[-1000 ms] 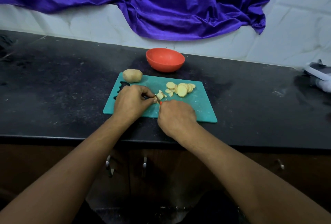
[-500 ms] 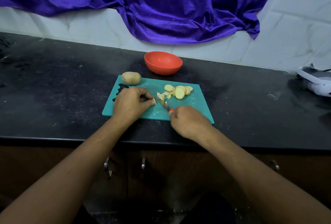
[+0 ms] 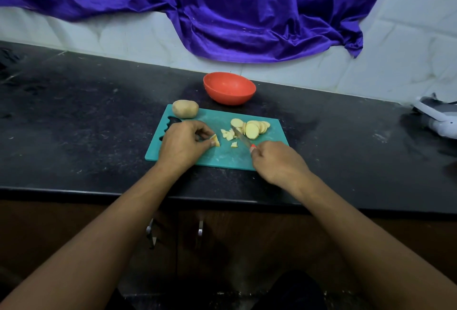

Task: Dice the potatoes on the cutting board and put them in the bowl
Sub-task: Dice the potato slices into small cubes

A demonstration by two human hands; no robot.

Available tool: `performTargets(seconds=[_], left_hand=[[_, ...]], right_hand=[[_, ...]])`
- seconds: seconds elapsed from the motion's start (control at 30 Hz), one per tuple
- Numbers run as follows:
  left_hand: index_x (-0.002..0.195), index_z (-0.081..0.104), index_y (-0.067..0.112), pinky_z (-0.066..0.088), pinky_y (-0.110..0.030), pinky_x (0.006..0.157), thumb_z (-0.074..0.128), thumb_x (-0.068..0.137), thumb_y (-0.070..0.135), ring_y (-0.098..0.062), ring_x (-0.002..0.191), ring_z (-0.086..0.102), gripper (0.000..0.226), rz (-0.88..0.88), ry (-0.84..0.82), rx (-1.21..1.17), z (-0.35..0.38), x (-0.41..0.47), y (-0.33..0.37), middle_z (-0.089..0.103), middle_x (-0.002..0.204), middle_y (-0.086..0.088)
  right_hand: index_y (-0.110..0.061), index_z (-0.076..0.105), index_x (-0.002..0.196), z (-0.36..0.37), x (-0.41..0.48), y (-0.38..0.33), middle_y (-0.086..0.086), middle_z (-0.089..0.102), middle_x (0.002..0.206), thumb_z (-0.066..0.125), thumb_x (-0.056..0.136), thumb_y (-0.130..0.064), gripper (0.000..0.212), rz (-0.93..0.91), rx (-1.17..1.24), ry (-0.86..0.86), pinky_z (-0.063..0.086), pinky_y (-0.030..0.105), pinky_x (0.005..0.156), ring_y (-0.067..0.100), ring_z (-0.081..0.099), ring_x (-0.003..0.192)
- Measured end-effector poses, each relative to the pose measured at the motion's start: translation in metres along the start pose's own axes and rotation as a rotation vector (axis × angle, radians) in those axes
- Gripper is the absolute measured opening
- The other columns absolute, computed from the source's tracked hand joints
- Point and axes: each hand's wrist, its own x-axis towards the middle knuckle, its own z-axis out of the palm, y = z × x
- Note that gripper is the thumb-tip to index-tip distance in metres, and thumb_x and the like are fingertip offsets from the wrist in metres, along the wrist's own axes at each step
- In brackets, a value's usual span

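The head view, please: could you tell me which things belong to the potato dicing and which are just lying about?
Belong: teal cutting board, whole potato, potato slices, diced pieces, knife in the right hand, potato piece pinched by the left hand, orange bowl.
Lying about: purple cloth on the wall, white device at the counter's right end.

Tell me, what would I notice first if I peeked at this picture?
Probably the big shiny purple cloth draped over the white wall at the back. Next, the teal cutting board on the black counter, where the left hand pinches a potato piece and the right hand holds a knife beside the potato slices. A red bowl sits just behind the board.
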Motion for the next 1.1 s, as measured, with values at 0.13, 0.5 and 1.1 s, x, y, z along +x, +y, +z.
performTargets(seconds=[0.13, 0.5, 1.1], left_hand=[[0.093, 0.077, 0.032, 0.038, -0.01, 0.064, 0.084, 0.083, 0.031, 0.007, 0.074, 0.062, 0.012, 0.004, -0.005, 0.012, 0.0, 0.0, 0.0, 0.071, 0.079, 0.02], [0.1, 0.074, 0.031, 0.041, -0.014, 0.064, 0.084, 0.083, 0.029, 0.005, 0.073, 0.062, 0.019, -0.004, -0.007, 0.017, 0.002, 0.002, -0.001, 0.071, 0.083, 0.02], [0.102, 0.074, 0.034, 0.04, -0.013, 0.065, 0.082, 0.085, 0.028, 0.01, 0.074, 0.062, 0.019, 0.01, -0.028, 0.007, 0.002, 0.003, -0.003, 0.072, 0.087, 0.024]], right_hand=[[-0.023, 0.055, 0.085, 0.007, 0.0, -0.003, -0.002, 0.059, 0.085, 0.032, 0.109, -0.047, 0.041, -0.045, -0.073, 0.026, 0.047, 0.037, 0.069, 0.018, 0.059, 0.079], [-0.02, 0.059, 0.082, -0.003, 0.003, 0.001, 0.001, 0.061, 0.079, 0.038, 0.109, -0.048, 0.045, -0.091, 0.153, -0.089, 0.04, 0.035, 0.062, 0.017, 0.058, 0.073], [-0.022, 0.056, 0.088, -0.003, -0.004, 0.009, -0.003, 0.057, 0.08, 0.03, 0.109, -0.046, 0.04, -0.039, -0.149, 0.163, 0.041, 0.036, 0.061, 0.014, 0.054, 0.069]])
